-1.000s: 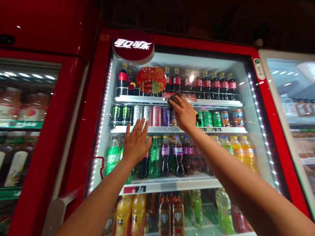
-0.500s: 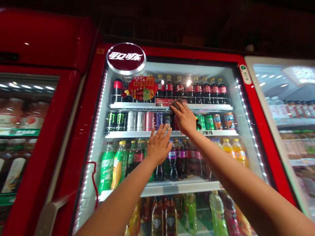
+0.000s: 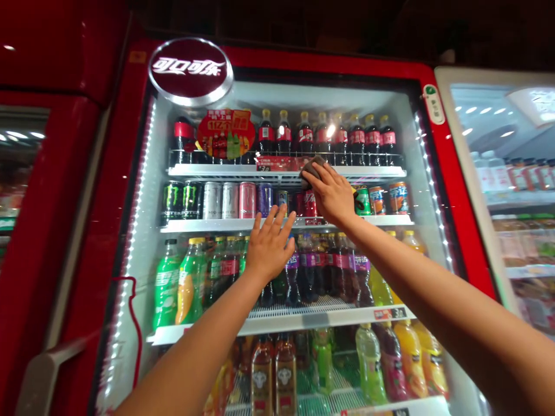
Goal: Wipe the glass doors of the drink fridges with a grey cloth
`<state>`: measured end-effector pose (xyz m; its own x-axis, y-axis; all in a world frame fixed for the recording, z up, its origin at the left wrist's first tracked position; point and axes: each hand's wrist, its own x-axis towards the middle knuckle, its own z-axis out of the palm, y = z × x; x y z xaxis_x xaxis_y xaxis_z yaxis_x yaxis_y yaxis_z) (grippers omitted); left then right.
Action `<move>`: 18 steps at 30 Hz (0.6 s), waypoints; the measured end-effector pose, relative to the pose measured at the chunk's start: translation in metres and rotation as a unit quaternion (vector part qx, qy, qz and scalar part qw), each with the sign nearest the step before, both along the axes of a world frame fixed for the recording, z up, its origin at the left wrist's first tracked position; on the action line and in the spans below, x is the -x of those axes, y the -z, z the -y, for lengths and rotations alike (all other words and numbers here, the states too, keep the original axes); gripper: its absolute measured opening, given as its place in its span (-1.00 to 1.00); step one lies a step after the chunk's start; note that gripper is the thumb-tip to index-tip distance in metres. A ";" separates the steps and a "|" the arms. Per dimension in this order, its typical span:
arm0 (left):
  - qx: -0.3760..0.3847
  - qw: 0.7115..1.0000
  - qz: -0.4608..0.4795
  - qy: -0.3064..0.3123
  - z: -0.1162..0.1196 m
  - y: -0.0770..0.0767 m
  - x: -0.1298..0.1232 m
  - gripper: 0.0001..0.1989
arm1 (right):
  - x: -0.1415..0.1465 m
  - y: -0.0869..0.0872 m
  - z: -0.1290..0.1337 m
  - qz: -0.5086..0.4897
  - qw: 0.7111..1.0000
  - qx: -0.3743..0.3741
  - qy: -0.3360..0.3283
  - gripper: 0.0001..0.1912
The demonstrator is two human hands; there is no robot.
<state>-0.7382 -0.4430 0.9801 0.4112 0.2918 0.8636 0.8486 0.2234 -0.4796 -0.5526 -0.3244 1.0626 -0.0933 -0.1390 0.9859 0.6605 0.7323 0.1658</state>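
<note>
A glass-fronted drinks fridge with a red frame (image 3: 312,60) fills the middle of the view. My right hand (image 3: 333,193) presses a dark brown-grey cloth (image 3: 313,171) against the glass, in front of the top shelf's edge. Its fingers lie over the cloth. My left hand (image 3: 269,242) is lower and to the left, fingers spread, palm toward the glass and holding nothing. Whether its palm touches the pane I cannot tell. Through the glass behind the hands I see cans (image 3: 247,200) and cola bottles (image 3: 304,134).
A round lit sign (image 3: 191,70) sits at the fridge's upper left. A door handle (image 3: 41,375) sticks out at lower left. Another red fridge (image 3: 39,173) stands at left, a white-framed one (image 3: 463,115) at right. A red cord (image 3: 137,335) hangs near the left edge.
The view has shifted, so the fridge sits further left and higher in the picture. Against the shelves, my right hand and the cloth have moved slightly right. My left hand stays spread.
</note>
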 end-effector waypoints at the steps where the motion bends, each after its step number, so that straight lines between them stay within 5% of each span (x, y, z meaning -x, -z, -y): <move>1: 0.001 1.000 0.001 -0.001 0.000 0.000 -0.001 -0.21 | -0.006 -0.008 -0.005 -0.013 1.000 0.006 -0.003 -0.39; 4: 0.008 1.000 0.006 -0.013 0.000 -0.001 -0.002 -0.20 | -0.021 -0.013 -0.020 -0.081 0.996 0.038 -0.008 -0.36; 11: 0.016 0.999 0.011 -0.034 -0.001 -0.002 -0.006 -0.23 | 0.000 0.032 -0.012 -0.078 0.996 0.042 0.008 -0.36; 18: 0.015 0.999 0.007 -0.042 0.000 -0.004 -0.005 -0.23 | -0.008 -0.013 -0.019 -0.025 1.000 0.007 -0.004 -0.34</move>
